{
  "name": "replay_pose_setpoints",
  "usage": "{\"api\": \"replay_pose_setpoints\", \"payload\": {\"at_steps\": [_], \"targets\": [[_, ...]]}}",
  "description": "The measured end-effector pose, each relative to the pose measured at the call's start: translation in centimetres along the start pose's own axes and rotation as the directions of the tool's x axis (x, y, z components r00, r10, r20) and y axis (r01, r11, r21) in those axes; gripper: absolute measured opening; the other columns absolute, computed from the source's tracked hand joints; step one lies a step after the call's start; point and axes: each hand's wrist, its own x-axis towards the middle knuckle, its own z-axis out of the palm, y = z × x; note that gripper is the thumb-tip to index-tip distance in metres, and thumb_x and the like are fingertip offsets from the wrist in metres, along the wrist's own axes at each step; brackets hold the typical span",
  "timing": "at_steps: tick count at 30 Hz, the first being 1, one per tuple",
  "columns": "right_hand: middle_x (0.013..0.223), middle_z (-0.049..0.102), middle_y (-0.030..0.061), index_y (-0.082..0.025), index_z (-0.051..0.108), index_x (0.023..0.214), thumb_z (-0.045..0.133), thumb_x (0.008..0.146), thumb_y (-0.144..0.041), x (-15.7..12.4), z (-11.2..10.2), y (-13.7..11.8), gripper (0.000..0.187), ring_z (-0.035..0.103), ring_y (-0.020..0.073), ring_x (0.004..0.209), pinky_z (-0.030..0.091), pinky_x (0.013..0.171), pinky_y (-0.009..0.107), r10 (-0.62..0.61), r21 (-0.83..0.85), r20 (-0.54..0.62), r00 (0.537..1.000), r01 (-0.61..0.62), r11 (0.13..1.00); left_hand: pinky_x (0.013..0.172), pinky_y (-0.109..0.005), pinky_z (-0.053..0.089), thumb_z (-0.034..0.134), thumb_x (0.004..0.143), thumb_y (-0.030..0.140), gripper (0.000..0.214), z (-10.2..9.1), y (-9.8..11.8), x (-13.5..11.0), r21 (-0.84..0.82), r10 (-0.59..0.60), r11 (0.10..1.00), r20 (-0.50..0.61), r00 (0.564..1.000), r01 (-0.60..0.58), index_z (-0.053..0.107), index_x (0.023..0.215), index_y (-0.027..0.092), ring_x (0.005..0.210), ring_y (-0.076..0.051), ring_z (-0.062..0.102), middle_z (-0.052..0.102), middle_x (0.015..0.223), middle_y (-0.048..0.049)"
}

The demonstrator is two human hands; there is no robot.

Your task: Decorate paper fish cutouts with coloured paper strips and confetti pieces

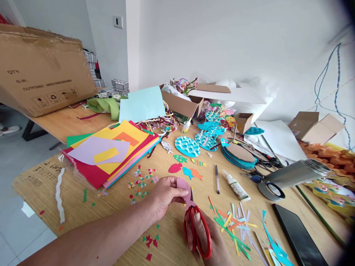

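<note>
Between thumb and fingers, my left hand pinches a small mauve paper cutout with a rounded body and a narrow tail end. My right hand grips red-handled scissors, fingers through the loops. Their dark blades point up and away, right against the paper's lower right edge. Just beyond the hands lie paper fish: a crimson one, a blue one, an orange one and a green one. Loose paper strips are scattered to the right of the scissors.
Coloured paper sheets are stacked at left, with confetti bits beside them. A pen, a glue bottle, a metal flask and a black phone lie right. Wavy blue discs and cardboard boxes stand farther back.
</note>
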Motion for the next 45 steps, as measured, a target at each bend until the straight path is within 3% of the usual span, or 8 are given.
{"api": "replay_pose_setpoints", "payload": {"at_steps": [17, 21, 33, 45], "targets": [[0.043, 0.046, -0.0048, -0.02, 0.045, 0.066, 0.041, 0.081, -0.07, -0.3, 0.1, -0.7, 0.052, 0.032, 0.006, 0.035, 0.026, 0.035, 0.018, 0.001, 0.024, 0.013, 1.0, -0.001, 1.0, 0.063, -0.031, 0.049, 0.076, 0.05, 0.019, 0.024, 0.1, 0.2, 0.0, 0.069, 0.025, 0.997, -0.015, 1.0, -0.024, 0.062, 0.068, 0.011, 0.059, -0.015, 0.06, 0.065, 0.064, -0.0034], [0.044, 0.046, -0.0055, -0.02, 0.048, 0.072, 0.043, 0.08, -0.07, -0.2, -0.1, -0.6, 0.051, 0.032, 0.0058, 0.035, 0.025, 0.034, 0.017, 0.027, 0.041, 0.017, 0.999, -0.028, 0.999, 0.064, -0.03, 0.049, 0.075, 0.05, 0.019, 0.025, 0.0, 0.2, 0.1, 0.08, 0.028, 0.996, -0.012, 1.0, -0.027, 0.061, 0.069, 0.011, 0.059, -0.015, 0.061, 0.065, 0.065, -0.0034], [0.046, 0.045, -0.0048, -0.018, 0.05, 0.076, 0.044, 0.084, -0.064, -0.7, 0.1, -1.0, 0.047, 0.029, 0.0055, 0.037, 0.02, 0.033, 0.017, 0.021, 0.268, 0.088, 0.996, -0.044, 0.962, 0.064, -0.029, 0.049, 0.075, 0.051, 0.018, 0.025, -0.1, 0.2, 0.1, 0.068, 0.037, 0.997, 0.008, 0.999, -0.038, 0.059, 0.069, 0.012, 0.059, -0.013, 0.059, 0.064, 0.064, -0.0015], [0.044, 0.044, -0.0057, -0.018, 0.05, 0.075, 0.047, 0.082, -0.065, -0.6, -0.2, -0.9, 0.048, 0.028, 0.0047, 0.037, 0.019, 0.035, 0.017, 0.055, 0.177, 0.045, 0.997, -0.062, 0.982, 0.063, -0.029, 0.049, 0.073, 0.051, 0.018, 0.024, 0.0, 0.4, 0.0, 0.073, 0.036, 0.997, 0.024, 0.999, -0.038, 0.058, 0.069, 0.012, 0.059, -0.014, 0.06, 0.063, 0.064, -0.0009]]}}
